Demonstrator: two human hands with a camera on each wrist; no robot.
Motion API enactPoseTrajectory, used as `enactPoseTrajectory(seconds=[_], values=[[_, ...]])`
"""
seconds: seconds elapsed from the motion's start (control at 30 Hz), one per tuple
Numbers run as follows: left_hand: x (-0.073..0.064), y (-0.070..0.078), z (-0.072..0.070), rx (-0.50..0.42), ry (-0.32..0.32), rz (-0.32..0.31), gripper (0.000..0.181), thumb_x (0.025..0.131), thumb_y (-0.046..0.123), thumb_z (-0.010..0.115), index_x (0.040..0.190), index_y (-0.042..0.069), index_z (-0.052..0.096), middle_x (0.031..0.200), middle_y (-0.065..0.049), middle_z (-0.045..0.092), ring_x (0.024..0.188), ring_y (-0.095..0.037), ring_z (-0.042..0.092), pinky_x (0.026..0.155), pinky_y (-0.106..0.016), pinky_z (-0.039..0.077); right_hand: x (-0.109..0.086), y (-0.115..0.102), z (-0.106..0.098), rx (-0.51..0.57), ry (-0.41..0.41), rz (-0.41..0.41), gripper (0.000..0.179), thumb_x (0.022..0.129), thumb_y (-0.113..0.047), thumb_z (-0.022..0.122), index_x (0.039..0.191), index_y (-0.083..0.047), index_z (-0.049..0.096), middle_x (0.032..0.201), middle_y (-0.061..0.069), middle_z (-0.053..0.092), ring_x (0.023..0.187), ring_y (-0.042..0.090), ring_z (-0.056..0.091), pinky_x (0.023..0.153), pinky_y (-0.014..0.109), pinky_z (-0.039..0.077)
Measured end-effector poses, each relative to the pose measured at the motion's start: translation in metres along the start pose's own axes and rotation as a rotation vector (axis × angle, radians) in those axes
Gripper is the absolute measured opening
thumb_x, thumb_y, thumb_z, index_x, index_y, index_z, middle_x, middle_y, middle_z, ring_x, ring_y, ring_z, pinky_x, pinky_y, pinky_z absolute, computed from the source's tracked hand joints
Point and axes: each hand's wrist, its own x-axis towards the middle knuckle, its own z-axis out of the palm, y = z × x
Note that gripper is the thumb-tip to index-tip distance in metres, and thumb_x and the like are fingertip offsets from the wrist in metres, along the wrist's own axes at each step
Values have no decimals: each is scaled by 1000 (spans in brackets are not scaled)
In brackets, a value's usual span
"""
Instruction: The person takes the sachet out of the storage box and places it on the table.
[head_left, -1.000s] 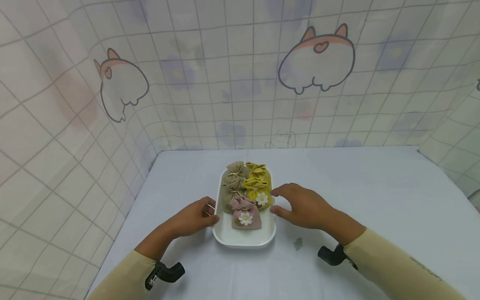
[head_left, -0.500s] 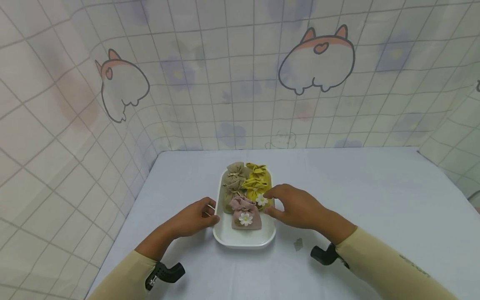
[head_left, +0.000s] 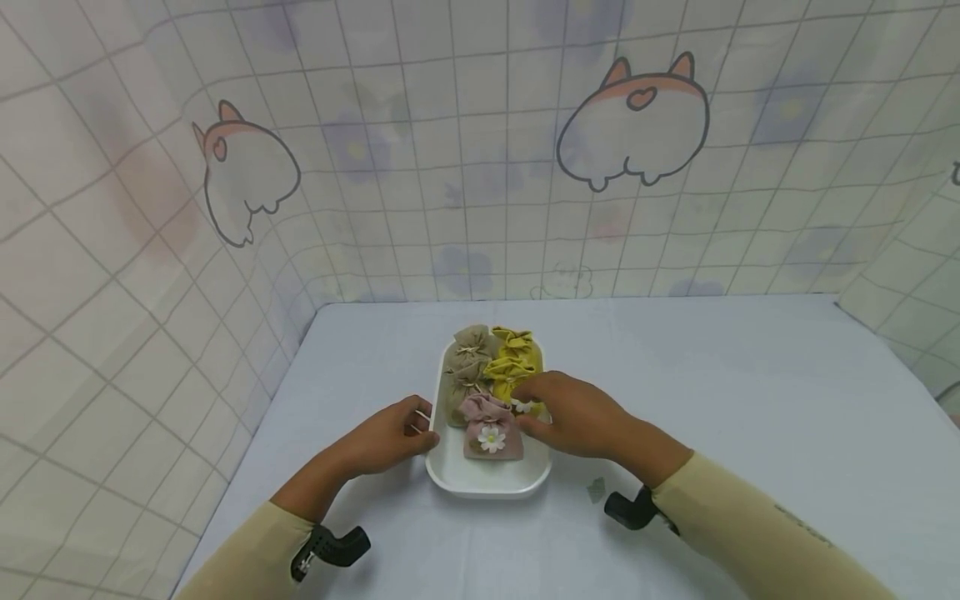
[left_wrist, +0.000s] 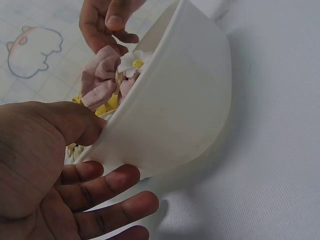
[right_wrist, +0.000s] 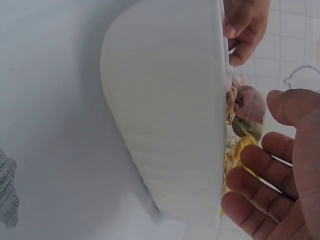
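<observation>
A white tray [head_left: 487, 485] stands upright on the cloth-covered table [head_left: 712, 417], near the middle of its back edge. In it, two beige pouches, the near one [head_left: 467, 379] and the far one [head_left: 472, 340], line the left edge; the far yellow pouch [head_left: 517, 340] is at the back right corner, the near yellow pouch [head_left: 504, 383] in front of it, along the right edge. The pink pouch [head_left: 487, 415] lies toward the front edge, apart from it, with a daisy on its face.

The left hand [head_left: 390, 435] lightly grips the tray's left edge, thumb over the rim, fingers outside the wall. The right hand [head_left: 585, 417] hangs over the right edge, thumb and fingers parted, apparently grasping nothing; its fingertips partly cover the white flower [head_left: 522, 407] by the near yellow pouch, and I cannot tell whether they touch.

The step in hand looks to be handling that pouch. Best to close on gathered cloth rather than the petals, which could pull loose, and to lift clear of the pink pouch just beside it, the left hand steadying the rim so the tray does not slide
</observation>
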Motion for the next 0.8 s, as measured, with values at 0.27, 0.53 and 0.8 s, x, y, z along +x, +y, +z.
enactPoseTrajectory(seconds=[0.27,0.53,0.8], values=[[0,1,0,-6,2,1,39,96,24,73,128,8,58,108,-2,68,97,-17,65,81,-42,54,7,-6,1,11,-5,-32,36,99,-39,69,126,-16,68,122,-3,68,119,17,61,98,41,49],[0,0,1,-11,3,1,39,96,24,73,128,8,58,109,-3,68,98,-17,65,82,-42,54,14,-5,7,43,-15,-46,28,98,-39,70,117,-19,71,111,-8,69,107,13,63,90,37,51],[-1,1,0,-12,3,-10,39,96,24,73,128,8,58,109,-3,68,97,-17,65,82,-42,54,20,-7,10,18,-22,-13,21,98,-40,69,107,-22,72,99,-12,68,92,7,61,80,32,52]])
